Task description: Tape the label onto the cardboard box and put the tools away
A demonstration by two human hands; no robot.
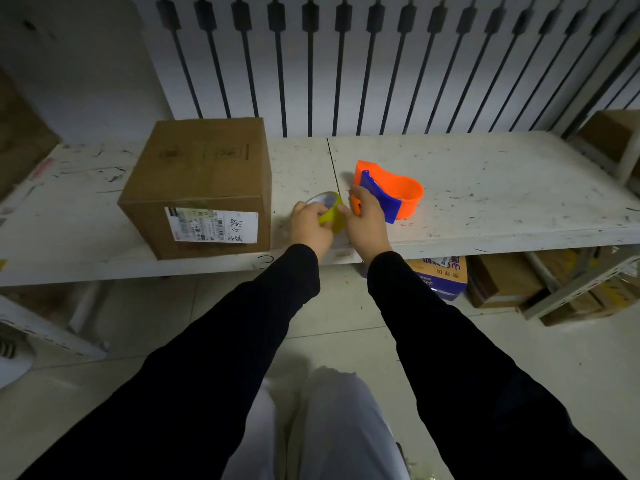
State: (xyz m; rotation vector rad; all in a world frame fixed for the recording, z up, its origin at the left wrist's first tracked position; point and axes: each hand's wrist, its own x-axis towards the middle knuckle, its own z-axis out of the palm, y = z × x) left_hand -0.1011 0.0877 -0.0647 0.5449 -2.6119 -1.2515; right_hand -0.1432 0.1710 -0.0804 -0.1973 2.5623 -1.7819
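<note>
A brown cardboard box [201,168] stands on the left part of the white shelf [485,188]. A white printed label [213,225] with handwriting lies on its front face. Right of the box, my left hand [310,226] and my right hand [367,223] both grip a yellow-green tape roll [330,207] just above the shelf's front part. An orange and blue tape dispenser [389,190] rests on the shelf directly behind my right hand, touching or nearly touching its fingers.
Dark metal bars run up the wall behind the shelf. Cardboard boxes [502,285] and a blue-printed carton [438,275] sit under the shelf at the right. Another box [613,133] stands at the far right edge. A tiled floor lies below.
</note>
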